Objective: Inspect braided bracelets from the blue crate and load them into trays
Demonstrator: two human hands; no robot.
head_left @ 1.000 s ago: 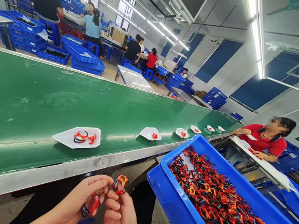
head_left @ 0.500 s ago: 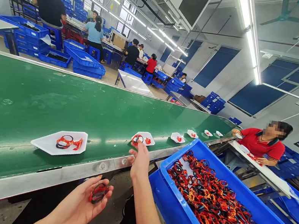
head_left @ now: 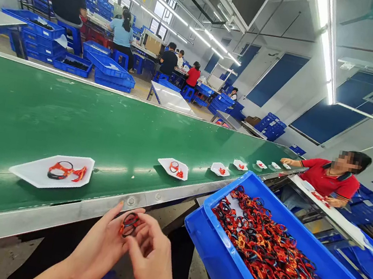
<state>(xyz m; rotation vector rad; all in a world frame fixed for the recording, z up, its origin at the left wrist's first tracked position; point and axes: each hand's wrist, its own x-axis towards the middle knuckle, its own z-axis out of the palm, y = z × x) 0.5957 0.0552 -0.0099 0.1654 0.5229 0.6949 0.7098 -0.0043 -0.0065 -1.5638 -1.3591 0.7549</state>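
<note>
My left hand (head_left: 99, 244) is cupped in front of the conveyor's metal edge, with red-and-black ring-shaped pieces (head_left: 129, 224) lying at its fingers. My right hand (head_left: 156, 261) meets it from the right, thumb and fingertips closed on one of these pieces. How many pieces lie there is hidden by the fingers. On the green belt beyond, a white pointed tray (head_left: 31, 171) carries a red-and-black ring piece (head_left: 61, 170) and a small red part (head_left: 79, 174). A second white tray (head_left: 164, 163), further right, bears similar parts.
At my right stands a blue bin (head_left: 220, 237) heaped with red-and-black ring pieces (head_left: 270, 255). Several smaller loaded trays line the green belt (head_left: 103, 120) toward a person in red (head_left: 336, 180), whose hand reaches the belt. Other people sit at benches behind.
My right hand has drawn back from the second tray to my left hand, leaving a ring piece in that tray. The nearer trays have shifted left along the belt.
</note>
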